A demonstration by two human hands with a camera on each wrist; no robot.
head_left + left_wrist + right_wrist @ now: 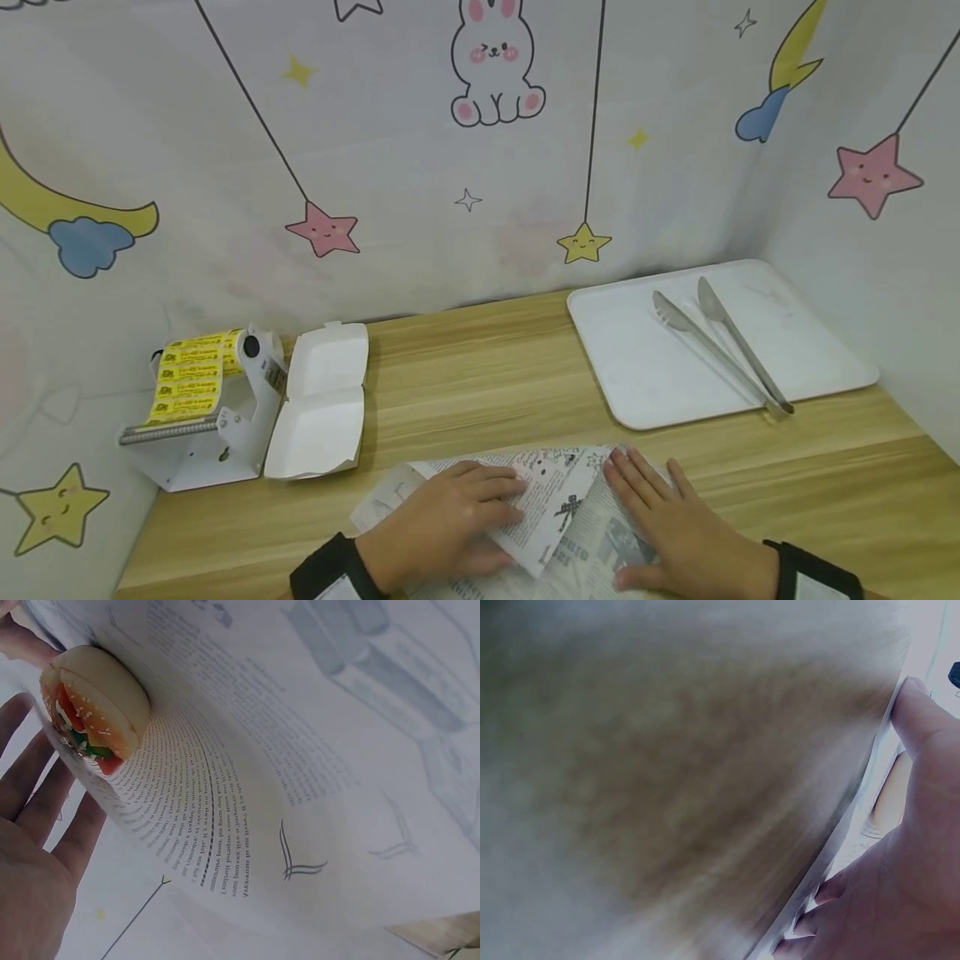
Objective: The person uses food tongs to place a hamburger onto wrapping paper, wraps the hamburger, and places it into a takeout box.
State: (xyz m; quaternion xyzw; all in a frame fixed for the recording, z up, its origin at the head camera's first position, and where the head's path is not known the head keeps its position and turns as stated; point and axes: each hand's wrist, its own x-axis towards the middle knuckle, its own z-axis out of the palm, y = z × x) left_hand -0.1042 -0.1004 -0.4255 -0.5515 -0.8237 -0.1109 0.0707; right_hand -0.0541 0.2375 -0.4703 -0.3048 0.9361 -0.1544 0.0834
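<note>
Newsprint-patterned wrapping paper (547, 508) lies at the table's front, with one flap folded across it. In the left wrist view a burger (101, 709) with a sesame bun sits against the printed paper (202, 780). From the head view the paper hides that burger. My left hand (450, 521) rests on the folded flap, and its fingers (45, 780) extend along the paper's edge. Spread nearly flat, my right hand (682, 533) presses the paper's right side. In the right wrist view, my right hand (900, 855) touches the paper, which is blurred close up.
An opened white takeaway box (322, 417) stands at the left, beside a label dispenser (217, 408) with a roll of yellow labels (187, 375). At the back right, metal tongs (720, 350) lie on a white tray (637, 392). A printed cloth backdrop (420, 167) rises behind the wooden table.
</note>
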